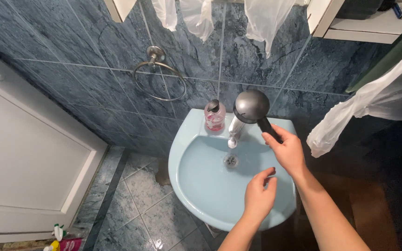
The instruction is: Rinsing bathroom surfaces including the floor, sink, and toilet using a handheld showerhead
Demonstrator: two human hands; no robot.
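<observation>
Right now the right hand (pixel 288 151) is wrapped around the black handle of a round, dark grey shower head (pixel 251 106), holding it up over the back of the pale blue ceramic basin (pixel 196 186). Its domed face is matte, catching a soft sheen, tilted toward the camera just above the chrome tap (pixel 234 131). Meanwhile the left hand (pixel 258 196) hovers over the bowl, fingers loosely curled, holding nothing. A pink soap dispenser bottle (pixel 214 116) stands on the rim, left of the tap, below a metal towel ring (pixel 159 76).
</observation>
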